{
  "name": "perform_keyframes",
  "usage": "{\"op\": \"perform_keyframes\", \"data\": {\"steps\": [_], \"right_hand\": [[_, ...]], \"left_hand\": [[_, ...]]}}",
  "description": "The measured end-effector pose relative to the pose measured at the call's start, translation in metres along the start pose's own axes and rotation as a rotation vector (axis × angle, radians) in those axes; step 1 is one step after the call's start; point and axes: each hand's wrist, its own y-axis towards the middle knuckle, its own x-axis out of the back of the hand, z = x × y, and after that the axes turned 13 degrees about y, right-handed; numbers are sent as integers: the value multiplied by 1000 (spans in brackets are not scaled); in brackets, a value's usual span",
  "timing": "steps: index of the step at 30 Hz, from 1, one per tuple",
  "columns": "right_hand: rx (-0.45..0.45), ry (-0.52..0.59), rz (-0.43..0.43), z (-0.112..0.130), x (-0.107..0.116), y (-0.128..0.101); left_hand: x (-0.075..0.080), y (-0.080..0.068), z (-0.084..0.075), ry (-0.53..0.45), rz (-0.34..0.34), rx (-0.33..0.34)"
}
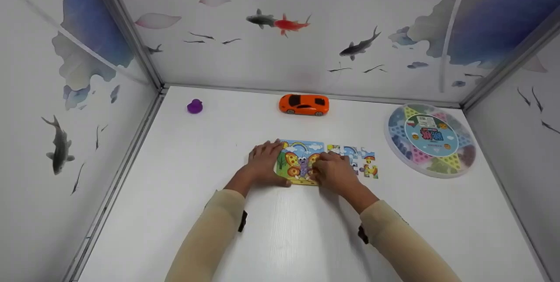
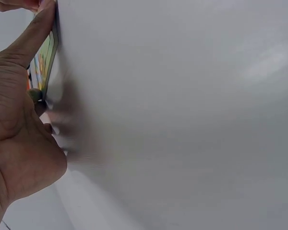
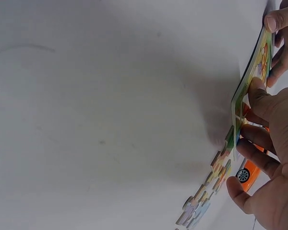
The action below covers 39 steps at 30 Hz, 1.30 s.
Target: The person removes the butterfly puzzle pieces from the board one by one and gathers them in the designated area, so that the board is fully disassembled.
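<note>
White counter (image 1: 280, 238) boxed in by fish-print walls | right wrist view alone shows the butterfly puzzle (image 1: 299, 162) edge pinched by right hand (image 1: 334, 171) | left hand (image 1: 264, 163) grips its other side, thumb along the edge | loose puzzle pieces (image 1: 366, 164) just beyond right hand; orange toy car (image 1: 304, 104) behind both hands

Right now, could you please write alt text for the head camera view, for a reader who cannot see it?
Both hands, left hand and right hand, rest on a colourful butterfly puzzle on a white table. Loose puzzle pieces lie beside it; farther off sit an orange toy car, a purple duck and a round board game.
</note>
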Motion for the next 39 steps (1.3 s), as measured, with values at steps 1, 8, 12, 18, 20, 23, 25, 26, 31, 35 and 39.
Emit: {"op": "perform_keyframes", "data": {"steps": [1,8,12,18,20,23,25,26,31,35,39], "right_hand": [[-2,-4,6,1,0,0],[-35,1,41,7,-1,5],[-18,36,50,13,-4,10],[55,73,72,27,-13,20],[67,56,89,32,-15,23],[75,37,115,38,-18,27],[79,34,132,42,-20,30],[80,36,141,43,-21,31],[48,44,178,52,-23,34],[-6,44,192,57,-23,37],[-55,53,210,59,-24,43]], "left_hand": [[-1,0,0,3,0,2],[1,-6,-2,6,-27,8],[1,-5,-2,33,-29,9],[2,-5,-2,53,-39,7],[2,-5,-2,54,-41,6],[3,-5,-2,50,-44,6],[4,-6,-2,48,-46,7],[3,-6,-2,48,-47,8],[2,-5,-2,59,-48,11],[1,-5,-2,62,-49,17],[2,-5,-1,60,-49,23]]}}
